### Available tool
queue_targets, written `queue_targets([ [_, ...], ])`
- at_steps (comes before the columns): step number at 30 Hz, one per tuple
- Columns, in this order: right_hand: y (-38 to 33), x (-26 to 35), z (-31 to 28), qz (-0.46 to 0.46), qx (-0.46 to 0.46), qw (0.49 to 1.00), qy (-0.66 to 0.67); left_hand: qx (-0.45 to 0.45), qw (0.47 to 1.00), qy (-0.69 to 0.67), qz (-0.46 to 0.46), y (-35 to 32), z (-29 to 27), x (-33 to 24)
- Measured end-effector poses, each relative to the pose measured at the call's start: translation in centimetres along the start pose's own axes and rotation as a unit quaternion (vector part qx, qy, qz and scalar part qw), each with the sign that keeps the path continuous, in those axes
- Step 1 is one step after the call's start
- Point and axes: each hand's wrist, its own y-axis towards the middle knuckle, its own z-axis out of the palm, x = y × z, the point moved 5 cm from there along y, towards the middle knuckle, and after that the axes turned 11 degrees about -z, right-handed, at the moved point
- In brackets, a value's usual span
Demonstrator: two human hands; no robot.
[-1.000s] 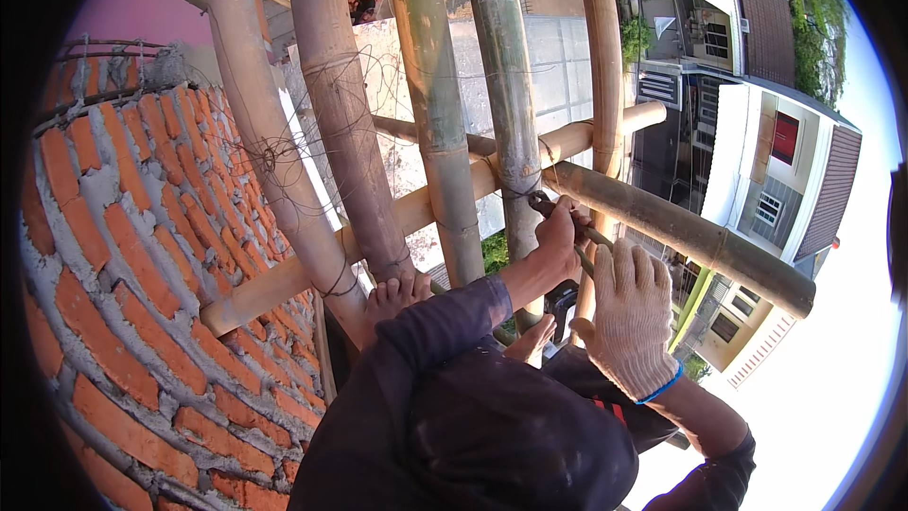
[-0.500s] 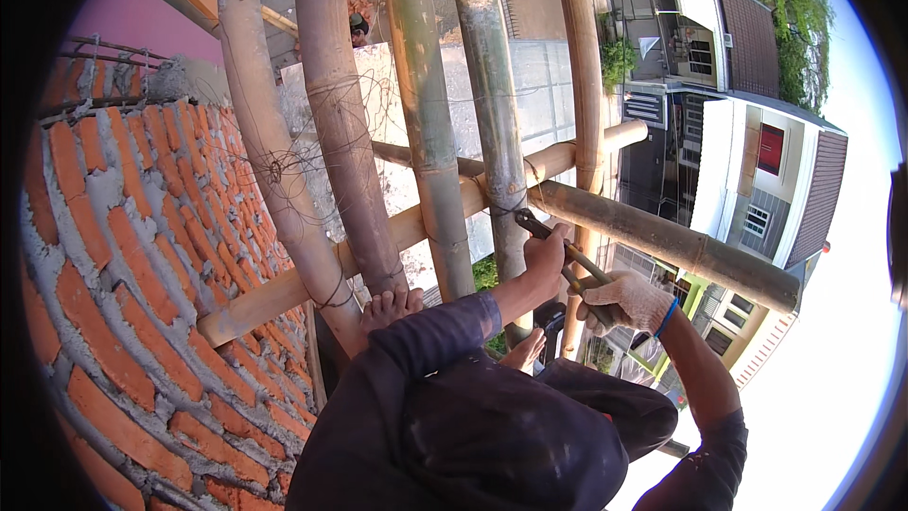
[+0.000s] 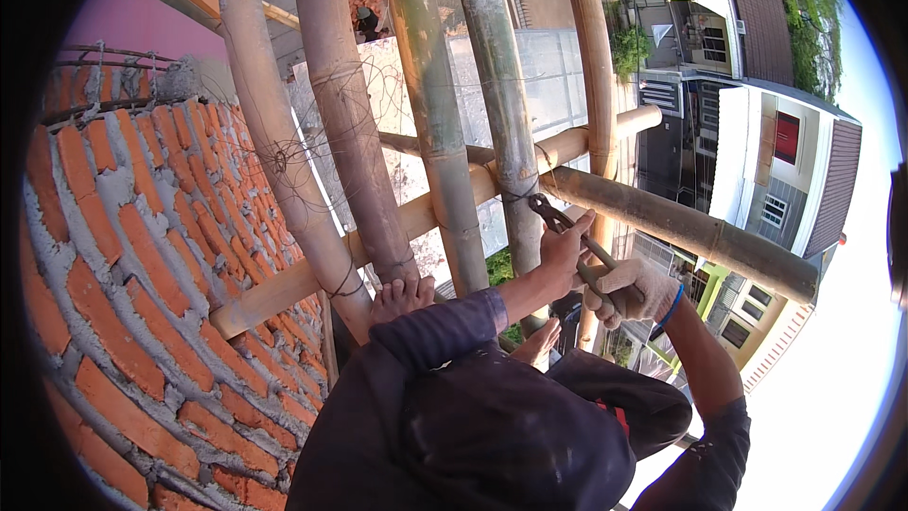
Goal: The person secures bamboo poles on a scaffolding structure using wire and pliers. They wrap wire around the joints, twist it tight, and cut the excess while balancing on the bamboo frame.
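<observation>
Both hands worked one tool: left hand (image 3: 565,248), bare, curled around the pincers (image 3: 566,227); gloved right hand (image 3: 624,289) closed on the handles. Jaws bit the wire tie (image 3: 518,193) where upright bamboo (image 3: 497,114) crossed the horizontal pole (image 3: 416,218). Wire already wrapped; twisting seemingly unfinished. Arms raised, elbows bent.

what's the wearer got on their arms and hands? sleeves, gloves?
Left hand is bare; its arm wears a dark navy long sleeve with a paler cuff. Right hand wears a light knit work glove with a blue band at the wrist; the dark sleeve shows only near the elbow.
</observation>
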Motion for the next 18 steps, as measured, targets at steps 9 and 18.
queue_targets([
  [9,-2.6,3.2,3.3,-0.180,-0.206,0.761,-0.588,0.014,0.997,-0.026,0.077,-0.4,-0.6,-0.4],
  [18,-2.0,3.8,3.4,-0.130,-0.153,0.729,-0.654,0.040,0.997,-0.053,0.036,-0.4,-0.5,-1.4],
])
